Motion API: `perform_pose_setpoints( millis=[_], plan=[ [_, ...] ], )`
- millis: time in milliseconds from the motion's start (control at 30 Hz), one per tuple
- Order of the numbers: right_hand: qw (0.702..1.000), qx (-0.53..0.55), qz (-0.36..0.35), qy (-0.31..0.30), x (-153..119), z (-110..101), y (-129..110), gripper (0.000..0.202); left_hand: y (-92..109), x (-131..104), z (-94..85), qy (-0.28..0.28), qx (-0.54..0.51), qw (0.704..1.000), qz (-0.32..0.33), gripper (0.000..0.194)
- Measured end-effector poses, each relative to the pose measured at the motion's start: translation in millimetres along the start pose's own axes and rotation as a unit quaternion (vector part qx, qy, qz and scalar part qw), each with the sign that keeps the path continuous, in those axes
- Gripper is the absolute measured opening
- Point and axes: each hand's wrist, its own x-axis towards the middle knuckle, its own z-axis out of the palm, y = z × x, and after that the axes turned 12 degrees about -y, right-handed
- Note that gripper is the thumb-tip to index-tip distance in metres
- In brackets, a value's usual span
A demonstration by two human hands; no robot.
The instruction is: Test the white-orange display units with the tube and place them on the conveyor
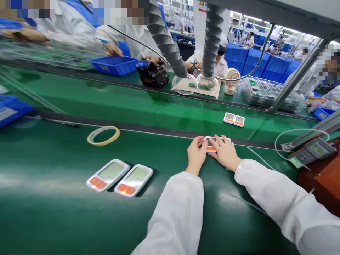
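Near the far edge of the green bench, my left hand point(197, 152) has its fingers bent round the left side of a white device with orange buttons point(210, 149). My right hand point(225, 152) lies over it and over a second white device beside it, fingers spread, covering most of both. Two more white devices, one point(108, 175) and its neighbour point(134, 180), lie side by side at the left, with grey screens and orange buttons. Beyond the dark ledge, another pair of white devices point(234, 119) rests on the green belt.
A tape roll point(103, 136) lies left of centre. A blue bin point(13, 109) stands at the far left. At the right are a grey meter point(315, 150), its white tube and a red-brown box point(322, 180). People work across the belt point(148, 109).
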Motion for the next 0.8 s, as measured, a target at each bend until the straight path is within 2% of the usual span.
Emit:
perform_pose_setpoints(
  millis=[100,233,300,400,500,567,667,800],
  plan=[
    [1.000,-0.009,-0.009,-0.011,11.9,-10.4,12.6,0.053,1.2,-1.2,1.3,-0.017,-0.004,1.000,0.008,0.032],
    [1.000,0.001,-0.001,-0.003,11.6,-17.3,41.4,0.048,-1.5,-0.4,1.0,-0.039,0.004,0.999,0.011,0.039],
    [1.000,0.007,0.025,0.008,10.3,-21.3,67.4,0.049,-3.0,-0.6,2.2,-0.045,0.012,0.999,0.013,0.038],
    [0.994,0.015,0.101,0.030,15.4,-31.1,118.9,0.050,-3.7,-1.4,4.9,-0.047,0.028,0.998,0.014,0.035],
    [0.982,0.024,0.184,0.038,30.2,-40.2,167.5,0.046,-2.8,-2.0,6.1,-0.054,0.042,0.997,0.016,0.033],
    [0.975,0.031,0.217,0.032,43.3,-41.6,188.4,0.044,-2.1,-2.1,5.4,-0.061,0.053,0.997,0.018,0.032],
    [0.974,0.042,0.222,0.009,63.7,-36.9,197.3,0.047,-2.0,-1.7,3.3,-0.071,0.069,0.995,0.021,0.031],
    [0.982,0.057,0.179,-0.022,74.3,-29.2,179.8,0.055,-4.2,-0.1,1.2,-0.081,0.085,0.993,0.022,0.033]
  ],
)
